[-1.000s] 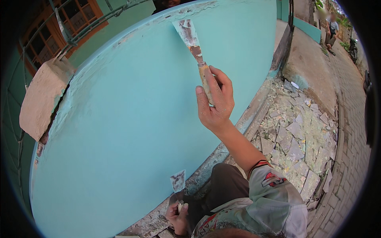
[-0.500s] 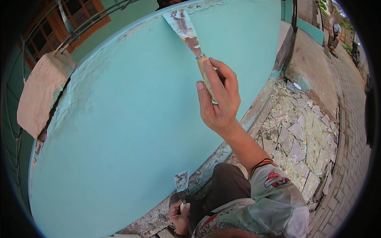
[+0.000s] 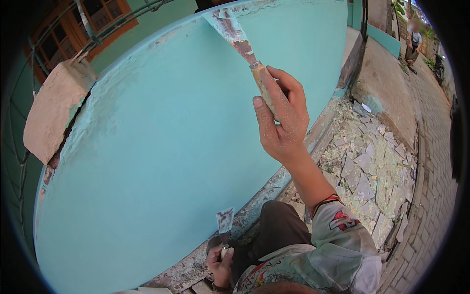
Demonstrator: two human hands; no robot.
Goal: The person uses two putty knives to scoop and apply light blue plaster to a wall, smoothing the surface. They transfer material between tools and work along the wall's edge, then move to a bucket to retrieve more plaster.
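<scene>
My right hand (image 3: pixel 285 112) is closed round the pale handle of a wide putty knife (image 3: pixel 233 35), its index finger stretched along the handle. The blade is smeared with light paste over rust and lies against the upper edge of a turquoise wall (image 3: pixel 161 137). Low in the picture, my left hand (image 3: pixel 220 267) grips a second, smaller putty knife (image 3: pixel 225 220), blade upward, in front of the wall's lower part. Its blade carries whitish and brown smears. Rough, patchy plaster shows along the wall's top rim.
A broken, pinkish block (image 3: pixel 58 110) caps the wall's left end, beside green metal railing (image 3: pixel 88 44). Broken stone slabs (image 3: pixel 364 171) lie at the wall's foot on the right. Beyond runs a brick-paved lane (image 3: pixel 431 147), where a person (image 3: pixel 414 41) stands far off.
My right hand has shifted a little to the right, its putty knife moving slightly with it and the blade still at the wall's top. The left hand has barely moved.
</scene>
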